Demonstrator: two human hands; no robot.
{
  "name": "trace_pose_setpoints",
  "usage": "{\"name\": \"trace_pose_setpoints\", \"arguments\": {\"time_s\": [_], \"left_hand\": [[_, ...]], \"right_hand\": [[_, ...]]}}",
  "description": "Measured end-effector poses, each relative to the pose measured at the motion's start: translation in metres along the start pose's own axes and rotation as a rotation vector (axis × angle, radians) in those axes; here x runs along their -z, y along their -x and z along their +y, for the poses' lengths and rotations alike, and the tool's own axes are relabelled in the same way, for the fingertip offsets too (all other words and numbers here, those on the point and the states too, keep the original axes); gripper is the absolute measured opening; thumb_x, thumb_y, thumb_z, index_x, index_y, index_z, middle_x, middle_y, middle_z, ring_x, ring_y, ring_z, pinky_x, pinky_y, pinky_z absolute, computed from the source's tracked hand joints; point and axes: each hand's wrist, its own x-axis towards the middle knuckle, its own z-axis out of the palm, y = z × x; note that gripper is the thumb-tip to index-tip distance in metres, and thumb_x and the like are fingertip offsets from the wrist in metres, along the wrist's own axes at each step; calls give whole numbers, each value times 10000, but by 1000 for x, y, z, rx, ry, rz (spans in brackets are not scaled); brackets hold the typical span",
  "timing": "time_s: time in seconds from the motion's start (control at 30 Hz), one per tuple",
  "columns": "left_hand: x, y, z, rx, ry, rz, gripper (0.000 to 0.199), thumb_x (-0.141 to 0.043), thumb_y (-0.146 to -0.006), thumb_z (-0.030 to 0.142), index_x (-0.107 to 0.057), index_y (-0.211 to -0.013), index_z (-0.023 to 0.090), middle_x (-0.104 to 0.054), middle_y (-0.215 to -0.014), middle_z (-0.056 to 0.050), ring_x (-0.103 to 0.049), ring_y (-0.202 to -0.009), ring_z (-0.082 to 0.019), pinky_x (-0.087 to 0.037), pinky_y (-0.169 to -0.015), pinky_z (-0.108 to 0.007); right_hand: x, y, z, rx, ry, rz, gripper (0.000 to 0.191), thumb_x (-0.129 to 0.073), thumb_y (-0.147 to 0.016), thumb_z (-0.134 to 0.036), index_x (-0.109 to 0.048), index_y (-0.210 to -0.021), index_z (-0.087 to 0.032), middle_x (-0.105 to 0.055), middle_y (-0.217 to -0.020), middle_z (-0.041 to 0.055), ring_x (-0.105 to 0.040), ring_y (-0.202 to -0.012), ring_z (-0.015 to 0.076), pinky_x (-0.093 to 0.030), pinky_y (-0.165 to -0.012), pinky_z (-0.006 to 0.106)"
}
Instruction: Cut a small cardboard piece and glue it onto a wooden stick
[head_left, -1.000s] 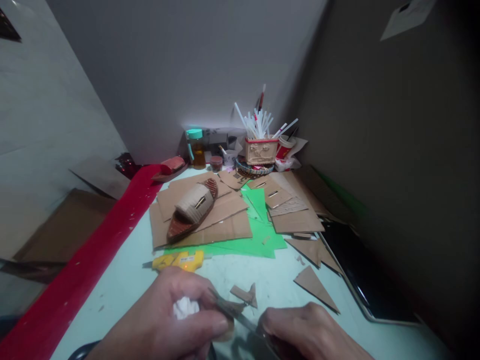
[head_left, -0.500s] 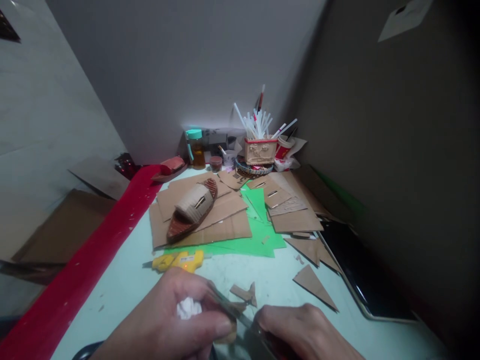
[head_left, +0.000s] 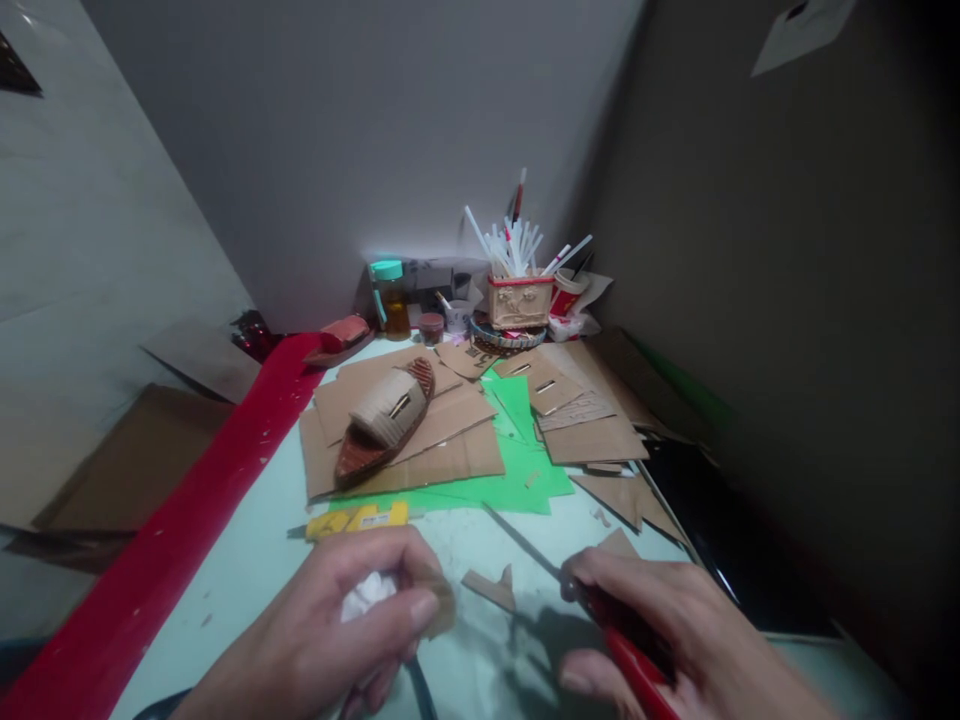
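Note:
My left hand [head_left: 330, 615] is closed around a crumpled white wad, perhaps tissue [head_left: 367, 596], and pinches a small, blurred cardboard piece [head_left: 442, 605] at its fingertips. A pair of scissors [head_left: 529, 550] with red handles is in my right hand [head_left: 667, 600]; the blade points up and left, apart from the cardboard piece. Between the hands lies a small cardboard scrap [head_left: 491, 588] on the table. Just beyond my left hand rests a yellow glue gun [head_left: 356, 520]. Farther back, a model boat [head_left: 386, 410] with a ribbed cabin sits on cardboard sheets [head_left: 457, 455].
Green sheets [head_left: 517, 480] lie under the cardboard. At right are cut cardboard pieces [head_left: 615, 500] and a dark-screened device [head_left: 742, 555]. Against the wall stand a bottle [head_left: 394, 305], a straw-filled box [head_left: 520, 303] and a second boat [head_left: 341, 340]. Red cloth [head_left: 187, 510] runs along the left edge.
The scissors have moved right, away from my left hand, and their blade now shows clear of the cardboard piece. My left hand has shifted slightly left.

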Motion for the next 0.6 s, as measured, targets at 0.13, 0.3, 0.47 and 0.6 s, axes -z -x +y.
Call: {"name": "trace_pose_setpoints", "arguments": {"time_s": [0.13,0.3,0.47,0.6], "left_hand": [[-7,-1,4,1,-44,38,283,-700,-705,432,-569,-689,182,-436,-495,84,-357,-410,-41,-274,-398,-143],[-7,-3,10,62,-113,34,225,-710,-667,356,-561,-689,189,-471,-519,83,-362,-389,-39,-286,-376,-149],[-2,-6,7,108,-158,-1,213,-719,-636,315,-536,-629,207,-424,-453,96,-366,-373,-55,-306,-378,-162],[-1,-6,7,115,-198,-38,230,-719,-656,332,-527,-623,210,-430,-465,93,-378,-377,-60,-309,-372,-160]], "right_hand": [[0,-6,-8,-51,-73,-66,364,-727,-774,-569,-605,-739,-228,-636,-666,-6,-602,-667,187,-465,-565,221],[4,-19,-13,37,-163,-233,231,-793,-748,-363,-656,-842,-203,-667,-755,-8,-578,-668,159,-427,-597,219],[5,-22,-16,61,-145,-297,153,-760,-738,-247,-663,-845,-198,-644,-747,-17,-571,-679,153,-386,-601,222],[5,-20,-18,72,-99,-319,124,-710,-763,-201,-688,-885,-200,-664,-788,-8,-583,-688,153,-367,-594,230]]}}
